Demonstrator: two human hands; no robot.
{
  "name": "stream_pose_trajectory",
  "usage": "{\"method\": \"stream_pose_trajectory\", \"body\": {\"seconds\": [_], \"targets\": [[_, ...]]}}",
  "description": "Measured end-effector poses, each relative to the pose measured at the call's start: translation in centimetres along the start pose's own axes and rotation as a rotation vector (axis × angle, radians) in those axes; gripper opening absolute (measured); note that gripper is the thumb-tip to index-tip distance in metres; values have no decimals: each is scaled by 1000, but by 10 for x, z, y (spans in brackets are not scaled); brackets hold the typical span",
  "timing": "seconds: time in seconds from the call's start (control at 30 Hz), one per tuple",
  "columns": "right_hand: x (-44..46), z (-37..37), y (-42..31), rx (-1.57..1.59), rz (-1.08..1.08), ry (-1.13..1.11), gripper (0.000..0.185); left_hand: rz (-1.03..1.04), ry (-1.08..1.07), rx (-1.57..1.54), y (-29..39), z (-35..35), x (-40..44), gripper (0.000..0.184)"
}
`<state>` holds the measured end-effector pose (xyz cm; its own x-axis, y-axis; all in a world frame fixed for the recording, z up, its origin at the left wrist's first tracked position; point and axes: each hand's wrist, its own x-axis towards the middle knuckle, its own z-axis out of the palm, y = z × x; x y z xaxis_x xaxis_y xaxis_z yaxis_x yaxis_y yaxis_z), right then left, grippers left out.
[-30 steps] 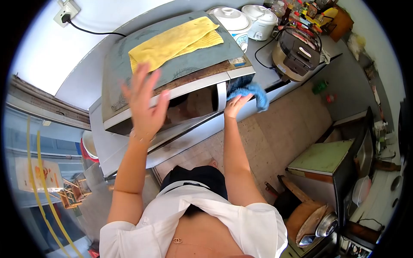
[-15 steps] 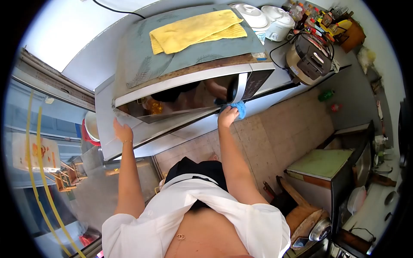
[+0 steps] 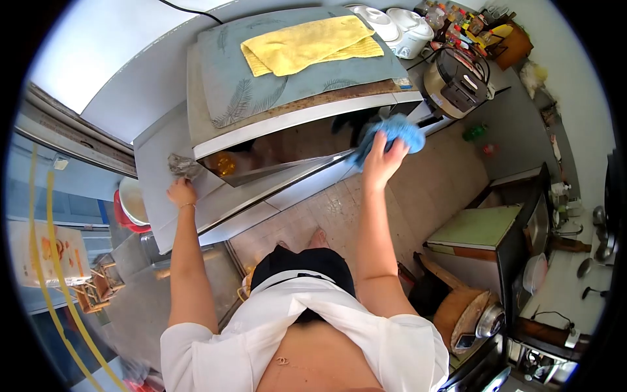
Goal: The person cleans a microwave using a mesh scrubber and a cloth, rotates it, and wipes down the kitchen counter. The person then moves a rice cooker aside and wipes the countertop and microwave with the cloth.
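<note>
My right hand (image 3: 381,163) is wrapped round a fuzzy blue cleaning cloth (image 3: 401,134), raised at the right end of the microwave's (image 3: 287,138) dark glass door. The cloth covers the door handle and most of the control panel. On the white counter (image 3: 155,147), off the microwave's left front corner, my left hand (image 3: 182,193) has its fingers curled at the lower edge of a crumpled greyish clump (image 3: 185,166). What that clump is made of is hard to tell. A folded yellow towel (image 3: 310,47) lies on the grey-green leaf-patterned mat (image 3: 235,98) covering the microwave.
Right of the microwave stand a dark pressure cooker (image 3: 459,81), white cookers (image 3: 409,32) and several bottles (image 3: 450,23). A green-topped cabinet (image 3: 473,227) and a wooden chopping block (image 3: 460,320) are to my right. A white basin (image 3: 133,201) sits at the left.
My right hand has moved right and up with the blue cloth, from the handle's lower end to over the handle. My left hand's fingers have curled in at the greyish clump, which now shows more fully.
</note>
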<state>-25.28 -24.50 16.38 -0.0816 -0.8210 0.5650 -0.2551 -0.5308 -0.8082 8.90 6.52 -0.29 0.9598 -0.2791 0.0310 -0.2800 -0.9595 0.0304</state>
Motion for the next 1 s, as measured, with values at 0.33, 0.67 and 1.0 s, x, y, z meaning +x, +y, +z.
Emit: {"method": "stream_pose_trajectory", "body": {"seconds": [0.33, 0.67, 1.0], "targets": [[3, 37, 14, -456, -284, 170, 17, 55, 310, -655, -32, -20, -76, 27], [-4, 17, 25, -401, -256, 78, 21, 205, 6, -1436, 29, -119, -170, 19], [-25, 52, 67, -429, -308, 244, 29, 397, -271, -1403, 86, -123, -202, 17]]}}
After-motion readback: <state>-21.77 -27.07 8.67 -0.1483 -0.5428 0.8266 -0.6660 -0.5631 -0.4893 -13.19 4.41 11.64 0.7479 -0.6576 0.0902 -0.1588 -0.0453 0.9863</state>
